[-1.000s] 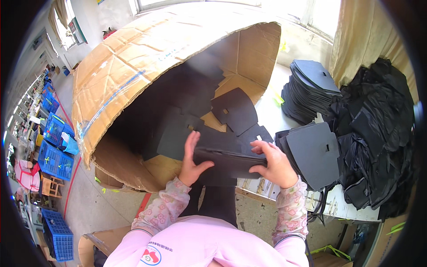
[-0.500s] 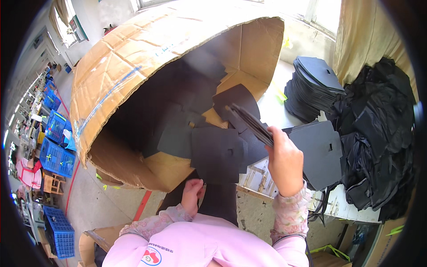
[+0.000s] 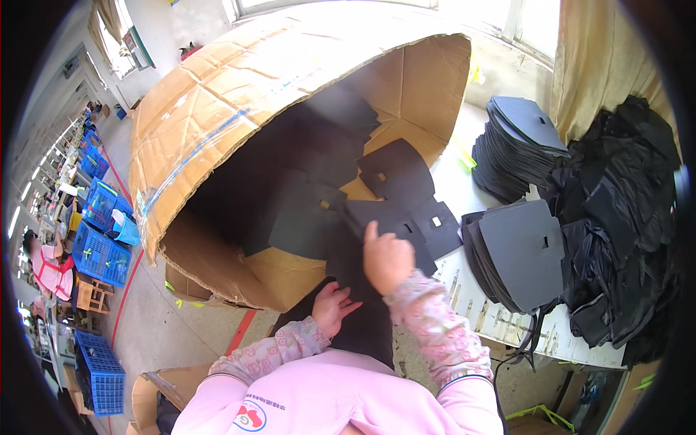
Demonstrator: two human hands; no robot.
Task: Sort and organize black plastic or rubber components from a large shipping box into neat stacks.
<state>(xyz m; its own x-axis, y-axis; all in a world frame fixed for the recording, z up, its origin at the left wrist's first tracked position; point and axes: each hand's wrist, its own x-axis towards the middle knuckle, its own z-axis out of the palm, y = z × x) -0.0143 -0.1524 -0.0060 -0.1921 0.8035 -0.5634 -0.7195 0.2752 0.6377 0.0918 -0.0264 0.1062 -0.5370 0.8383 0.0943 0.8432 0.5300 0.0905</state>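
Observation:
My right hand [image 3: 389,259] is over a few flat black panels [image 3: 388,212] at the mouth of a big cardboard box. One finger points up along the panels and the others are curled at their near edge, partly hidden. Low by my lap is my left hand [image 3: 335,309], its fingers slightly apart and nothing visible in them. More black slotted panels [image 3: 397,168] lie loose between the box and the table. Inside the box [image 3: 210,138], which lies on its side, a dark heap of panels [image 3: 297,217] is spread out.
On the white table [image 3: 464,293] at right, two stacks of black panels stand, a near one [image 3: 518,250] and a far one [image 3: 518,148]. A pile of black fabric [image 3: 616,225] lies beside them. Blue crates [image 3: 100,373] line the floor at left, where another person [image 3: 51,268] sits.
My right hand has swung left and down with the thin bundle of panels, which now lies flatter. My left hand has moved slightly right and its fingers have loosened.

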